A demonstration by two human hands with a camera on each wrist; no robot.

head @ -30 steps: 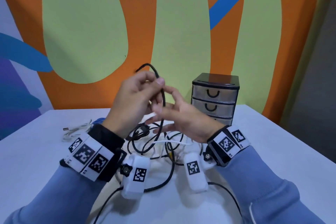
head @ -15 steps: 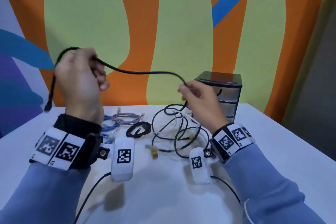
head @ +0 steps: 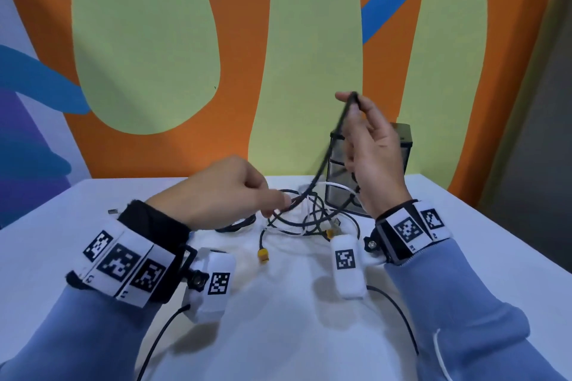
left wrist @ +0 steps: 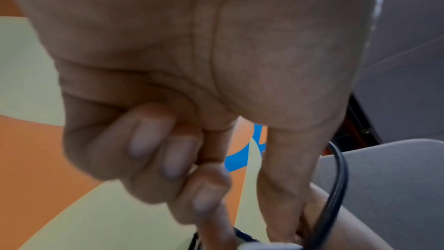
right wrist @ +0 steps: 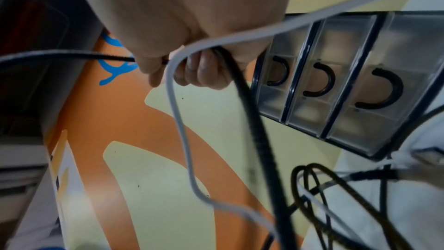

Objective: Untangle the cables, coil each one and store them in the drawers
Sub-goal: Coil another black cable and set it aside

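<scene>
White desk (head: 309,334) carried the tangle of thin black and white cables (head: 309,216), just in front of the small three-drawer plastic cabinet (head: 405,145). Thick black cable (head: 325,161) judged light, limp, springy; best held near an end. Right hand (head: 371,158) pinched it high. Left hand (head: 223,192) pinched it low, over the tangle.

Right hand (head: 373,151) raised, fingertips pinched; left hand (head: 223,192) lower, fingers curled.

Black cable (head: 325,161) ribbed, matt; white cable (right wrist: 179,121) smooth; drawers (right wrist: 336,83) translucent glossy plastic; table (head: 278,318) matt.
</scene>
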